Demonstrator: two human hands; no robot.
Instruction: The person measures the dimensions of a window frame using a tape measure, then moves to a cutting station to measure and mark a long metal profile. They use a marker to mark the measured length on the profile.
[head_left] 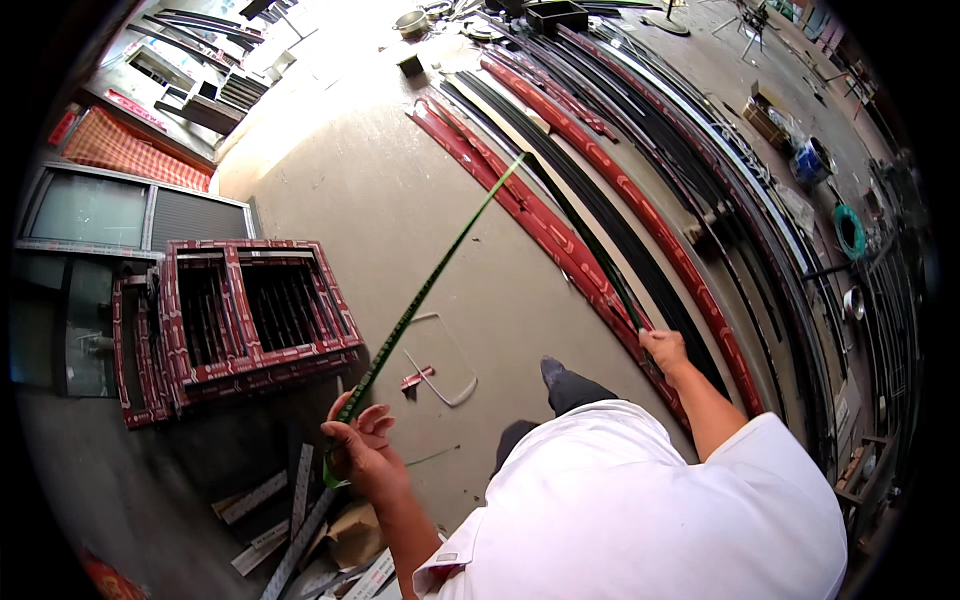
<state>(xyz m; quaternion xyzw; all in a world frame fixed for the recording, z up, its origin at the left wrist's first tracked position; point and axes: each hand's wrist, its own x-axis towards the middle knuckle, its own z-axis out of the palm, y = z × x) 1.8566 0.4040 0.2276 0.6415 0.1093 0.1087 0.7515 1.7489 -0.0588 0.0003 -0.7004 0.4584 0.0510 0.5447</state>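
Note:
A long, narrow green strap point(425, 295) with a dark pattern along it rises from my left hand point(365, 440). It folds over at a sharp peak and slopes down, dark on that side, to my right hand point(665, 352). My left fingers are closed round the strap, and a green loop hangs below them. A thin green tail shows beside my left wrist. My right hand is a closed fist gripping the other end, above red-wrapped profiles point(560, 240) lying on the floor. The strap is held in the air before me.
Red-taped window frames point(245, 310) stand at the left, by glazed panels point(95, 210). Bundles of long black profiles point(600, 180) curve along the right. A bent white strip point(468, 390) lies on the floor. Metal offcuts point(290, 500) are piled at lower left. A blue bucket point(812, 160) stands far right.

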